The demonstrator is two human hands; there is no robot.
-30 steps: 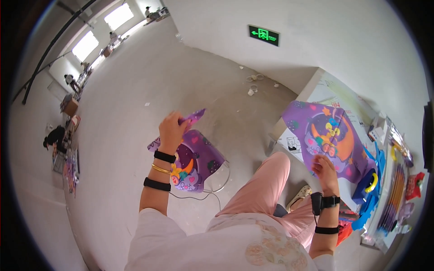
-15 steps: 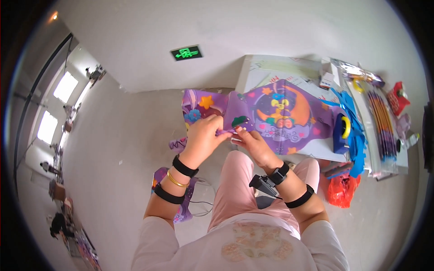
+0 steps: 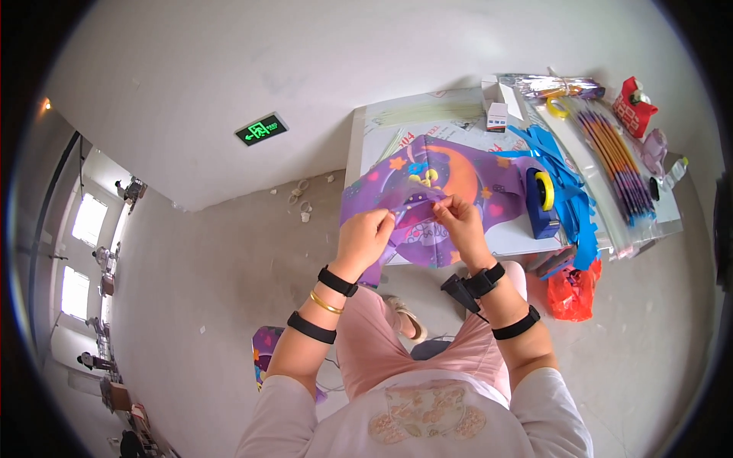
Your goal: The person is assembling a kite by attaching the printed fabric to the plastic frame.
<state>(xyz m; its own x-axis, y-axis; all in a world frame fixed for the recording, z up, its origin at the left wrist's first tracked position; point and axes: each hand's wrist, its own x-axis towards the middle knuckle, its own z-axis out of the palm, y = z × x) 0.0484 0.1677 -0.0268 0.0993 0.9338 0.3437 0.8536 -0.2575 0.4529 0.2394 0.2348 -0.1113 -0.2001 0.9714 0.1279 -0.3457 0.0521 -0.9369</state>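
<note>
A thin purple sheet (image 3: 496,172) printed with an orange moon, stars and hearts lies over the near part of the table. My left hand (image 3: 365,238) is closed in a pinch on a folded part of the sheet, near the table's front edge. To its right, my right hand (image 3: 460,220) pinches the same raised fold between thumb and fingers. A strip of the material is stretched between the two hands. Part of the printed figure is hidden behind the fold. Below my left hand, some of the sheet hangs over the table edge.
Right of the sheet stands a blue tape dispenser (image 3: 543,204) with yellow tape, beside blue strips (image 3: 571,195). Farther right lie orange-to-purple sticks (image 3: 617,164) and a red bag (image 3: 635,107). White boxes (image 3: 497,114) stand behind. A red plastic bag (image 3: 573,291) hangs below the table (image 3: 366,141).
Both hands have shifted right and moved slightly apart, drawing the sheet's left part in over the printed moon. The view has turned, so the table appears farther left.
</note>
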